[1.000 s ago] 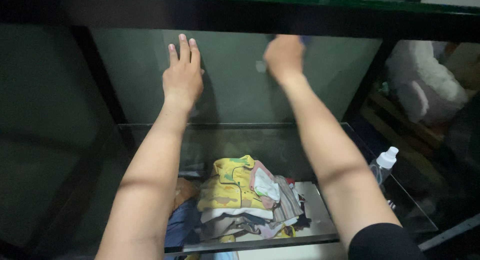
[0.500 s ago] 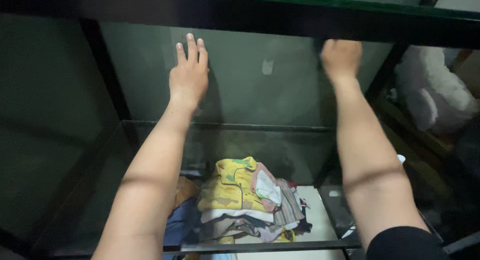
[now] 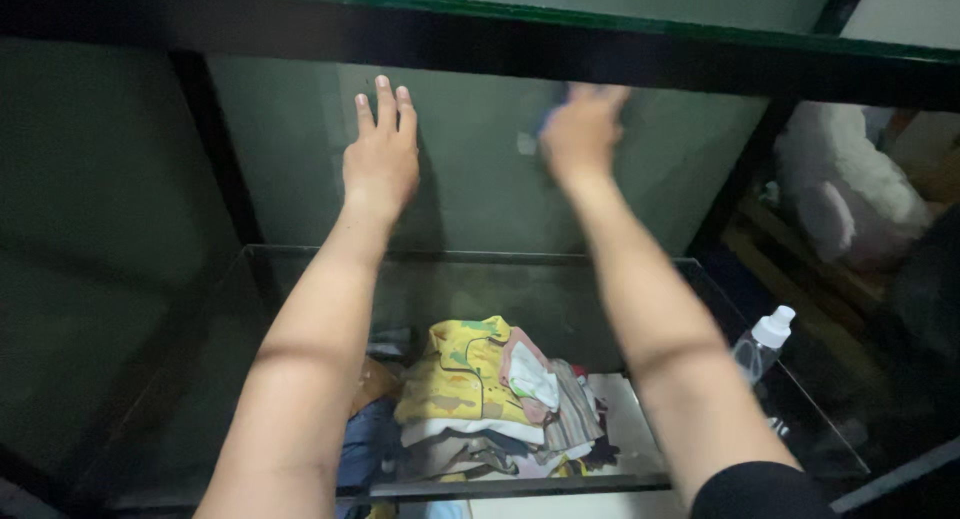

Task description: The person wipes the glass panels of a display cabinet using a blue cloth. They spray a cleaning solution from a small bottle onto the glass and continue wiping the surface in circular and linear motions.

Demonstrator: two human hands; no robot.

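We have two bare hands up against the green glass back panel [image 3: 470, 179] of a dark-framed cabinet. Our left hand [image 3: 380, 154] lies flat on the glass, fingers straight and close together, gripping nothing. Our right hand [image 3: 583, 131] is blurred, pressed to the same panel just under the top frame bar [image 3: 480, 41]; it is bunched up, and a sliver of something blue [image 3: 553, 114] shows at its upper edge, so it looks curled around a small thing, but we cannot tell what that is. The two hands are near each other, at about the same height, with one small pale mark [image 3: 525, 144] on the glass between them.

Below our forearms runs one glass shelf [image 3: 300, 269]. Through it we see one heap of folded clothes [image 3: 490, 409], with a yellow patterned piece on top, a white one beside it and striped and dark pieces underneath. To the right of our right forearm stands one clear plastic bottle [image 3: 762, 344] with a white cap. Farther right, behind the side glass, sits one pale plush toy [image 3: 850, 194].
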